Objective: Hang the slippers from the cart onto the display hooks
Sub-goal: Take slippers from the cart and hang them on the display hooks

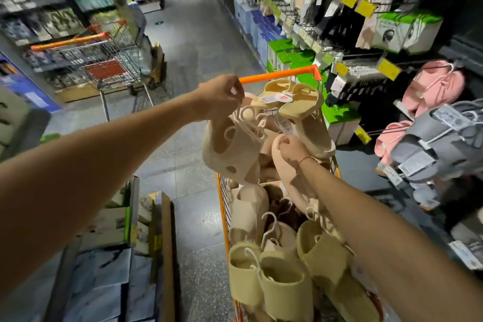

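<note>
Above the orange-framed cart [277, 76], the left hand [222, 98] pinches hanger loops of a beige slipper bundle [230, 149] while the right hand [291, 150] grips another pair; untangling hangers before lifting toward the display hooks [360, 81] seems wise.

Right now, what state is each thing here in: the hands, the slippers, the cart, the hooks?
Left hand: raised, pinching hangers of beige slippers.
Right hand: curled round a pinkish slipper above the cart.
Tan slippers: lifted, tag showing.
Cart: heaped with slippers.
Grey slippers: hanging on display.
Pink slippers: hanging on display.
Second cart: parked in the aisle.
</note>
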